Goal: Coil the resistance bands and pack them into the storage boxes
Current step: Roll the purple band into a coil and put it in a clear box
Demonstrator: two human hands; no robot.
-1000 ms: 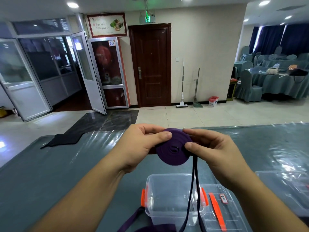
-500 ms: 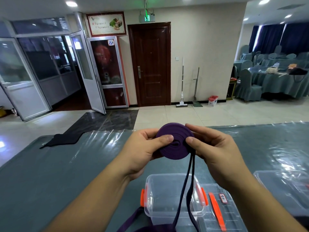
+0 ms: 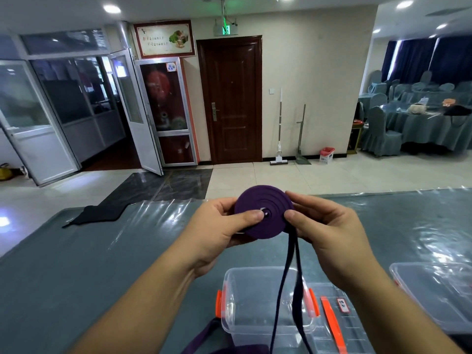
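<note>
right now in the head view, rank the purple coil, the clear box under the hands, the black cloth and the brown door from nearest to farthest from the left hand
1. Purple coil: in the left hand, thumb on its face.
2. Clear box: on the table, below and nearer the camera.
3. Black cloth: at the table's far left edge.
4. Brown door: in the far wall, across the floor.

At frame centre, both hands (image 3: 275, 231) pinch a coiled purple band (image 3: 263, 213) above a clear box (image 3: 255, 302) on the counter (image 3: 89, 264).
</note>
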